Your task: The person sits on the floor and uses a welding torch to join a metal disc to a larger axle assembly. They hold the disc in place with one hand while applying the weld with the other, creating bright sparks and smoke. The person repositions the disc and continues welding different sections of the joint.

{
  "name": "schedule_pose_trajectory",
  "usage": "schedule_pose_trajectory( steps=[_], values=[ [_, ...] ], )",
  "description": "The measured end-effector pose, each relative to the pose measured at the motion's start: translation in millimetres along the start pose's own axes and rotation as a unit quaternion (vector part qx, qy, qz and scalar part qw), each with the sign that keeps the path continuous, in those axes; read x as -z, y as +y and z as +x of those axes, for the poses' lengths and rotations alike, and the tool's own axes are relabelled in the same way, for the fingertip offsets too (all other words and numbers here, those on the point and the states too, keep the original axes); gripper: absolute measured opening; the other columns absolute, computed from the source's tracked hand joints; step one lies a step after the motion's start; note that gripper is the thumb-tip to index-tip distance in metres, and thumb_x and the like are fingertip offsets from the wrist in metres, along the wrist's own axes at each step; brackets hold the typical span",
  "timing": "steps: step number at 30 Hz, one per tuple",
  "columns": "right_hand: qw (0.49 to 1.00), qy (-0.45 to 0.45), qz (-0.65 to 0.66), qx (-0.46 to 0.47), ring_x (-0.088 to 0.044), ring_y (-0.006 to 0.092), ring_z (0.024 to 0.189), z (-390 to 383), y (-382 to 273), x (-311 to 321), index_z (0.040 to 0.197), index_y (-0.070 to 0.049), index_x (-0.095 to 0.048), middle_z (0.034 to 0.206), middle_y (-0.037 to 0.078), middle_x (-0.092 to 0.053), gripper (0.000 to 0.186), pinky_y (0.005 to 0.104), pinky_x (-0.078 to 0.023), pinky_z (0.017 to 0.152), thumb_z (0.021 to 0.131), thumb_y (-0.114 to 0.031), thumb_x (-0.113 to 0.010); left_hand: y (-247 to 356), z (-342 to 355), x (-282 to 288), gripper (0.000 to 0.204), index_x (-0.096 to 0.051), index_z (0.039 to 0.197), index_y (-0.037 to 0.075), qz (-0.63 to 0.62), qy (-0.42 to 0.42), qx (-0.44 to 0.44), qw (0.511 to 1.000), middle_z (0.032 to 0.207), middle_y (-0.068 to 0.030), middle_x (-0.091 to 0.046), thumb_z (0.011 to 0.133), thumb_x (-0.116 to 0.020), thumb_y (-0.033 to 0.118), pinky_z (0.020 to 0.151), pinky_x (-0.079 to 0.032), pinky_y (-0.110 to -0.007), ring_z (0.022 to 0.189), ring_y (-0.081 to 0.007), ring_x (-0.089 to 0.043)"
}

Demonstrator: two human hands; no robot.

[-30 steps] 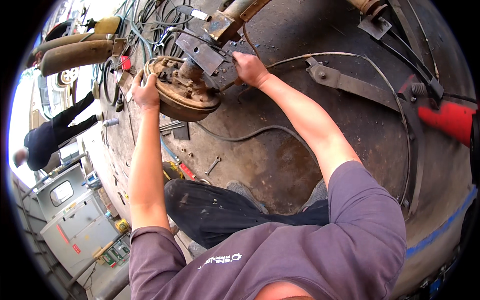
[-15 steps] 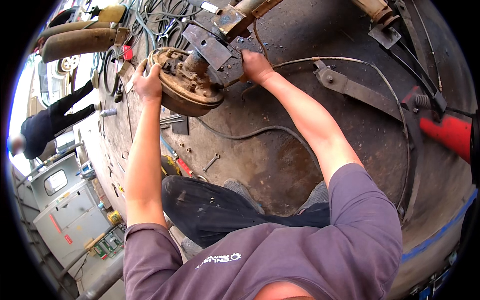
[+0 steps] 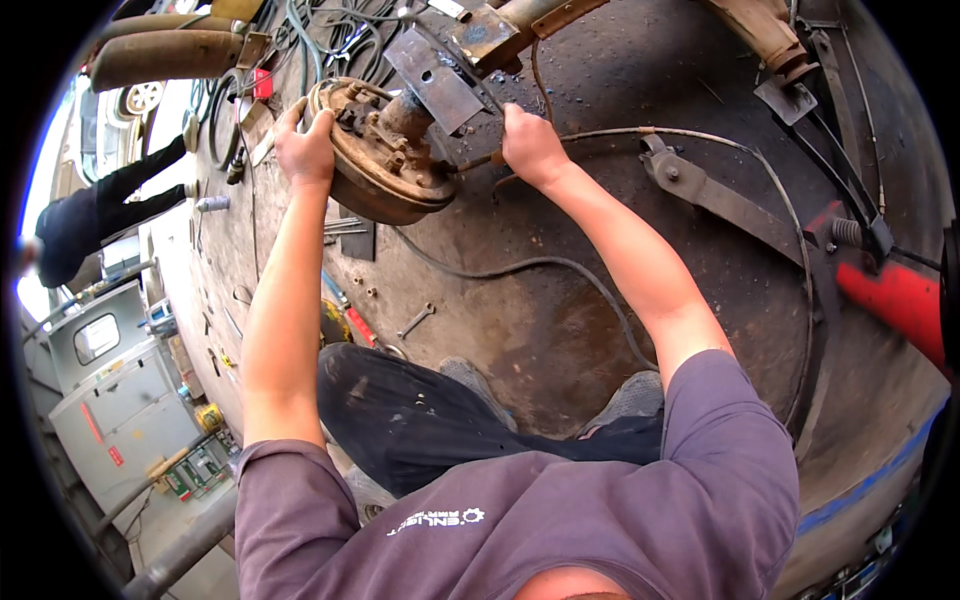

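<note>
A rusty brake drum (image 3: 385, 200) with its brown backing plate (image 3: 365, 130) sits on the end of an axle, just ahead of me. My left hand (image 3: 304, 152) grips the drum's left rim, thumb on the near face and fingers curled around the edge. Right of the axle, my right hand (image 3: 535, 148) is closed around the lower end of a thin dark metal rod (image 3: 470, 82). The rod slants up and left past a flat steel plate (image 3: 432, 78) with a hole, which is fixed to the axle. My right fingertips are partly hidden.
A loose hose (image 3: 540, 262) curves over the floor. Near my knees lie a wrench (image 3: 415, 320) and a red-handled tool (image 3: 360, 325). A hinged metal arm (image 3: 720, 195) and red metal part (image 3: 890, 310) stand right. Another person (image 3: 85, 225) is at far left.
The drum, axle and both hands appear slightly farther right in view, as the whole scene has shifted. Both hands keep their holds.
</note>
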State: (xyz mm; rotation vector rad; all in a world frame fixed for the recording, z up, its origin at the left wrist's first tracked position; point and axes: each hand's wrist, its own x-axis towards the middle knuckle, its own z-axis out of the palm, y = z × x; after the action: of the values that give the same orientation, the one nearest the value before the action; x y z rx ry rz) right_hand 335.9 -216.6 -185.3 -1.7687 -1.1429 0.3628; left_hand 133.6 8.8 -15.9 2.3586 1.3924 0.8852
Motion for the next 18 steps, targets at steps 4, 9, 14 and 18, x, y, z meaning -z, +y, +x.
schedule_pose_trajectory(
  steps=[4,9,14,18],
  values=[
    [0.999,-0.002,-0.034,-0.016,-0.069,0.0470,0.082,9.3,-2.0,1.9,0.097,0.003,-0.054,0.083,0.028,-0.069,0.009,0.0546,-0.056,0.075,0.089,0.000,-0.053,0.1,1.7,2.8,0.059,-0.070,0.126,-0.002,0.018,-0.004,0.003,1.000,0.126,-0.0220,-0.070,0.079,-0.074,0.033,0.108,-0.046,-0.038,0.119,-0.0344,-0.065],
    [0.999,0.007,-0.034,0.006,-0.070,0.0457,0.081,3.5,-3.1,2.1,0.099,0.004,-0.056,0.083,0.028,-0.070,0.011,0.0527,-0.057,0.075,0.090,0.000,-0.054,-0.4,1.5,1.3,0.059,-0.071,0.126,-0.002,0.008,0.000,0.001,1.000,0.126,-0.0217,-0.070,0.079,-0.074,0.033,0.108,-0.046,-0.038,0.119,-0.0345,-0.065],
    [1.000,0.004,-0.029,-0.001,-0.071,0.0461,0.084,7.8,-23.4,19.7,0.098,0.004,-0.056,0.085,0.029,-0.070,0.011,0.0521,-0.058,0.076,0.088,0.001,-0.055,-8.7,4.1,3.3,0.059,-0.071,0.125,-0.002,0.015,0.001,0.001,1.000,0.126,-0.0215,-0.070,0.078,-0.074,0.034,0.107,-0.046,-0.038,0.120,-0.0341,-0.065],
    [0.992,-0.080,-0.094,-0.039,-0.071,0.0463,0.086,21.3,-26.1,25.6,0.100,0.004,-0.056,0.088,0.029,-0.070,0.012,0.0519,-0.058,0.079,0.088,0.001,-0.054,-0.6,1.6,-0.1,0.059,-0.072,0.125,0.002,0.020,0.001,0.017,1.000,0.125,-0.0207,-0.071,0.077,-0.074,0.036,0.106,-0.047,-0.039,0.118,-0.0341,-0.067]
  ],
)
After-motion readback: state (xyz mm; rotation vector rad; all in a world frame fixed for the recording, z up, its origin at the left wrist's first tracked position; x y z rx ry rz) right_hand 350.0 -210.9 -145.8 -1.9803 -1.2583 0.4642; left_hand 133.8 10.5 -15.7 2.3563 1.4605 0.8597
